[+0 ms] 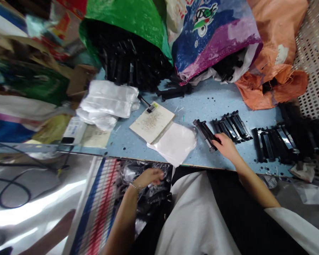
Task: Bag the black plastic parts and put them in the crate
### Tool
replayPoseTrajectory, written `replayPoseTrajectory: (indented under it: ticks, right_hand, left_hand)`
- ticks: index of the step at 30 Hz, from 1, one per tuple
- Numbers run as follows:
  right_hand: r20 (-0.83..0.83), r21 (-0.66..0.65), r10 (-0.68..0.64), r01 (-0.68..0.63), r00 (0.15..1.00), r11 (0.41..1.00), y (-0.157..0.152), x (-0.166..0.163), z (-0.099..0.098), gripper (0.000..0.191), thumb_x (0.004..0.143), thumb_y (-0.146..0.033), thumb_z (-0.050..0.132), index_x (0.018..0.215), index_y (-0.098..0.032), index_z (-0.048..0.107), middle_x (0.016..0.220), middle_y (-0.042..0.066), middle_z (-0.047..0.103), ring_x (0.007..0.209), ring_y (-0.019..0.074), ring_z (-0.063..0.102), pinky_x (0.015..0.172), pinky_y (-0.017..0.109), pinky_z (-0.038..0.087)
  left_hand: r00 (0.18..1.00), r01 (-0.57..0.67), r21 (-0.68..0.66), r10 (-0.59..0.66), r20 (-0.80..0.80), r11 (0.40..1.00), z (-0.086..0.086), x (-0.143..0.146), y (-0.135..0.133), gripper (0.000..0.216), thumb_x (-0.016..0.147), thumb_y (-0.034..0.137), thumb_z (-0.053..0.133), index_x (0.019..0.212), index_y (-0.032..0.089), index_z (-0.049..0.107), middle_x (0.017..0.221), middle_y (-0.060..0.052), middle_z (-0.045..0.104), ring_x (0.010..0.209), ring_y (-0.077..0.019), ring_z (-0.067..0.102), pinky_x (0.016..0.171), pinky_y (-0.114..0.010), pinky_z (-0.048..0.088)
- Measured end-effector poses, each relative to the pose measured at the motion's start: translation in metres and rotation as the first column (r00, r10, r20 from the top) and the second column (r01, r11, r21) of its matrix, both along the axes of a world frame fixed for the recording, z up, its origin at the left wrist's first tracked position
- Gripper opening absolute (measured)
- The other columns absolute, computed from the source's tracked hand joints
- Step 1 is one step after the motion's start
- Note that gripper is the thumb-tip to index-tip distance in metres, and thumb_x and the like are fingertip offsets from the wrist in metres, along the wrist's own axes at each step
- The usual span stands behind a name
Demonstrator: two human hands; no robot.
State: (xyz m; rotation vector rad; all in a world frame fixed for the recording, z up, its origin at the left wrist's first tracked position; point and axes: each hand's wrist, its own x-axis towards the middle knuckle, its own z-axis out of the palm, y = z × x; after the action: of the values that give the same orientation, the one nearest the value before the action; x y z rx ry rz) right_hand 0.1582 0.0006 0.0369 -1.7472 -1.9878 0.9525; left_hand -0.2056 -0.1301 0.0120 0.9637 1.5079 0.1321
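Note:
At the table's front edge, my right hand (227, 147) has its thumb and fingers closed on the near end of a pair of long black plastic parts (204, 132). More black parts (231, 126) of the same kind lie in a slanted row just beyond it. My left hand (150, 177) is below the table edge, above a striped woven bag (101, 205) that contains black parts in clear plastic (151, 191). Its fingers are loosely stretched and slightly blurred, with nothing visible in them. A stack of clear plastic bags (177, 141) lies between the hands, partly under a board (151, 122).
A green sack (127, 16) full of black parts, a blue and purple sack (215, 32) and an orange sack (276, 46) line the back. Folded clear bags (110, 99) lie at left. Another row of black parts (275, 143) lies at right, near a perforated panel (315, 60).

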Motion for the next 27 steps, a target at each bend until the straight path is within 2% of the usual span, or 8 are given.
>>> replayPoseTrajectory:
  ticks: [2, 4, 6, 9, 14, 19, 22, 27]
  right_hand:
    - [-0.284, -0.140, -0.094, 0.055, 0.954, 0.989, -0.003, -0.002, -0.004, 0.025, 0.084, -0.037, 0.062, 0.099, -0.019, 0.068, 0.092, 0.005, 0.065, 0.083, 0.0199, 0.061, 0.075, 0.032, 0.046]
    - [-0.508, -0.329, -0.236, 0.066, 0.829, 0.942, -0.009, -0.006, -0.005, 0.030, 0.078, -0.044, 0.066, 0.095, -0.020, 0.069, 0.083, 0.002, 0.065, 0.074, 0.0174, 0.059, 0.067, 0.029, 0.045]
    - [-0.633, -0.477, -0.375, 0.041, 0.677, 0.878, -0.015, -0.009, -0.005, 0.032, 0.073, -0.047, 0.072, 0.091, -0.020, 0.069, 0.077, 0.000, 0.064, 0.066, 0.0143, 0.056, 0.060, 0.027, 0.043]
    - [-0.684, -0.630, -0.529, -0.042, 0.502, 0.775, -0.026, -0.008, -0.005, 0.030, 0.067, -0.042, 0.080, 0.081, -0.018, 0.068, 0.066, -0.003, 0.060, 0.053, 0.0094, 0.048, 0.051, 0.024, 0.037]
    - [-0.654, -0.753, -0.673, -0.206, 0.347, 0.625, -0.053, -0.008, -0.005, 0.025, 0.067, -0.034, 0.081, 0.076, -0.018, 0.063, 0.074, 0.002, 0.067, 0.060, 0.0116, 0.056, 0.048, 0.021, 0.039]
    - [-0.535, -0.787, -0.797, -0.509, 0.280, 0.349, -0.073, -0.031, -0.014, 0.012, 0.086, -0.026, 0.066, 0.088, -0.014, 0.063, 0.090, 0.010, 0.069, 0.060, 0.0090, 0.053, 0.042, 0.016, 0.036]
    - [-0.465, -0.775, -0.838, -0.589, 0.284, 0.230, -0.075, -0.040, -0.026, 0.020, 0.093, -0.029, 0.058, 0.097, -0.010, 0.064, 0.076, 0.004, 0.060, 0.048, 0.0053, 0.036, 0.036, 0.015, 0.033]
    - [-0.502, -0.719, -0.826, -0.654, 0.255, 0.235, -0.068, -0.052, -0.031, 0.030, 0.094, -0.035, 0.056, 0.103, -0.008, 0.063, 0.072, -0.001, 0.051, 0.048, 0.0051, 0.028, 0.033, 0.013, 0.028]
  left_hand:
    - [0.999, -0.030, 0.242, 0.026, 0.021, 0.970, 0.007, 0.030, 0.025, 0.038, 0.086, 0.055, 0.062, 0.093, 0.018, 0.068, 0.074, -0.002, 0.070, 0.062, -0.0163, 0.065, 0.061, -0.028, 0.054]
    - [0.990, -0.022, 0.565, 0.097, -0.102, 0.825, 0.011, 0.066, 0.054, 0.030, 0.088, 0.046, 0.061, 0.094, 0.018, 0.068, 0.082, -0.006, 0.070, 0.071, -0.0181, 0.066, 0.071, -0.031, 0.055]
    - [0.949, 0.107, 0.703, 0.139, -0.283, 0.703, 0.009, 0.094, 0.080, 0.018, 0.085, 0.035, 0.065, 0.086, 0.017, 0.067, 0.090, -0.010, 0.070, 0.083, -0.0224, 0.067, 0.081, -0.036, 0.055]
    - [0.941, 0.181, 0.691, 0.081, -0.328, 0.700, -0.001, 0.102, 0.101, 0.013, 0.087, 0.023, 0.059, 0.078, 0.018, 0.066, 0.087, -0.009, 0.069, 0.086, -0.0223, 0.067, 0.084, -0.036, 0.053]
    - [0.981, -0.105, 0.585, 0.179, -0.070, 0.804, -0.012, 0.078, 0.103, 0.014, 0.077, 0.030, 0.069, 0.073, 0.019, 0.062, 0.066, 0.001, 0.063, 0.062, -0.0139, 0.059, 0.061, -0.025, 0.048]
    - [0.943, -0.295, 0.593, 0.330, 0.052, 0.749, -0.011, 0.075, 0.098, 0.008, 0.080, 0.026, 0.062, 0.083, 0.019, 0.060, 0.067, 0.001, 0.066, 0.062, -0.0142, 0.063, 0.063, -0.027, 0.053]
    - [0.974, -0.087, 0.788, 0.217, -0.060, 0.609, -0.012, 0.068, 0.094, 0.017, 0.089, 0.021, 0.050, 0.093, 0.017, 0.066, 0.098, -0.009, 0.074, 0.099, -0.0206, 0.070, 0.093, -0.040, 0.057]
    - [0.952, 0.266, 0.909, 0.059, -0.299, 0.322, -0.001, 0.072, 0.074, 0.046, 0.096, 0.013, 0.038, 0.140, 0.013, 0.054, 0.140, -0.017, 0.059, 0.134, -0.0238, 0.055, 0.115, -0.045, 0.047]
